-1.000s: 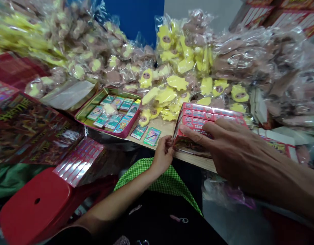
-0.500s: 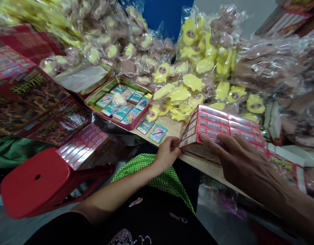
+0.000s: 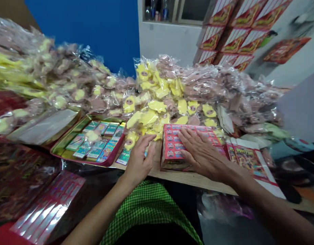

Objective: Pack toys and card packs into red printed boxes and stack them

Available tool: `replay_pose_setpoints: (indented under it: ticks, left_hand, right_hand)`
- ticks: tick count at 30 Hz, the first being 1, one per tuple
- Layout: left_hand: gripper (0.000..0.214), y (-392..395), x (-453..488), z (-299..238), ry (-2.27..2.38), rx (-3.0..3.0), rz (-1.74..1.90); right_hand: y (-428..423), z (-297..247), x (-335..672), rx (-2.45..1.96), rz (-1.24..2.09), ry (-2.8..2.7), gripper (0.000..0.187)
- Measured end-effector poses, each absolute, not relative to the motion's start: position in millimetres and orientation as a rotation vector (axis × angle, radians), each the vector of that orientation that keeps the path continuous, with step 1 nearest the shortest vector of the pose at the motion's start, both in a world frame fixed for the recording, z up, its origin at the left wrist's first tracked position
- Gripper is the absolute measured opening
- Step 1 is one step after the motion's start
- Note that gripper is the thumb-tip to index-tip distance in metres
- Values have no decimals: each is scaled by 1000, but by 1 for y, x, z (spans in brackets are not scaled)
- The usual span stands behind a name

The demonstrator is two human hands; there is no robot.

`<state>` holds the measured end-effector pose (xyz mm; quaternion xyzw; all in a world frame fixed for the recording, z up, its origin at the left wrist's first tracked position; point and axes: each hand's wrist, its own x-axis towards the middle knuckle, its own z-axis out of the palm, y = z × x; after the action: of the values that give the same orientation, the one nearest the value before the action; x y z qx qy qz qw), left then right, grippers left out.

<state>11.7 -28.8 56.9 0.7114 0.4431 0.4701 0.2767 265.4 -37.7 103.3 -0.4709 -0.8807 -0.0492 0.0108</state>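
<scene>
A red display box [image 3: 172,149] packed with small red packs sits near the front edge of the wooden table [image 3: 182,177]. My right hand [image 3: 201,154] lies flat on top of the box, fingers spread. My left hand [image 3: 140,158] rests on the table just left of the box, fingers stretched out over loose trading cards [image 3: 123,157]. Neither hand holds anything. A shallow pink tray [image 3: 70,156] with several green and blue cards lies to the left.
Heaps of yellow and brown plush toys in clear bags [image 3: 157,102] cover the table's back. A flat printed carton [image 3: 245,160] lies right of the box. Red cartons [image 3: 231,34] are stacked against the far wall. Shiny red packets [image 3: 44,207] lie at lower left.
The view has tilted up. My left hand let go of the box's corner and now lies flat on the table. My right hand slid from the box's front edge onto its top.
</scene>
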Motion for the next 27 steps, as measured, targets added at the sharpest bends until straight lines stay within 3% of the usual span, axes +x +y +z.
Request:
replay_pose_setpoints:
  ticks: [6, 10, 13, 23, 27]
  left_hand:
    - [44, 9, 45, 79, 1041, 2283, 973]
    - [50, 27, 64, 75, 927, 2315, 812]
    - [61, 38, 74, 75, 892, 2377, 667]
    - [59, 49, 50, 96, 761, 2584, 377]
    - [62, 46, 49, 107, 778, 2559, 235]
  right_hand:
    - [-23, 116, 297, -1369, 205, -2724, 64]
    - [-12, 111, 327, -1729, -78, -2373, 59]
    - [-12, 96, 321, -1836, -100, -2379, 57]
    - [-28, 94, 292, -1846, -125, -2220, 48]
    - [-57, 94, 298, -1583, -198, -2454, 62]
